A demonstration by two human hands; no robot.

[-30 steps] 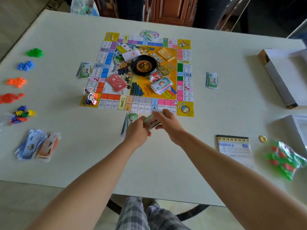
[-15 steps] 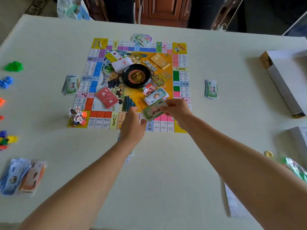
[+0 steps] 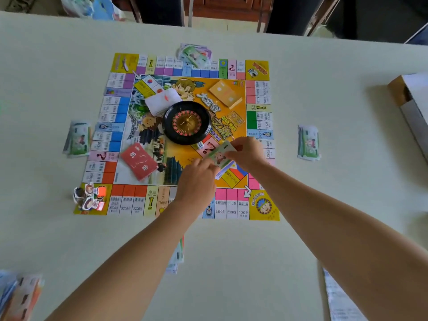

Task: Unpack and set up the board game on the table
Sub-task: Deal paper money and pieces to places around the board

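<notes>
On the tabletop (image 3: 335, 100) lies the board (image 3: 257, 70), the roulette wheel (image 3: 186, 122) at its centre; one banknote pile (image 3: 308, 143) at 3 o'clock, second pile (image 3: 77, 140) at 9.

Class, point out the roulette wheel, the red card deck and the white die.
roulette wheel (image 3: 186, 122), head view, gold centre hub.
red card deck (image 3: 139, 161), head view, middle of top card.
white die (image 3: 200, 145), head view, top face.

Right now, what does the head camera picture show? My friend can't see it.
Two hands meet over a colourful square game board on a pale table: the right hand pinches a green paper banknote, the left hand close beside it. A black round roulette wheel sits at the board's middle, and banknote piles lie by its left, right and far edges.
</notes>
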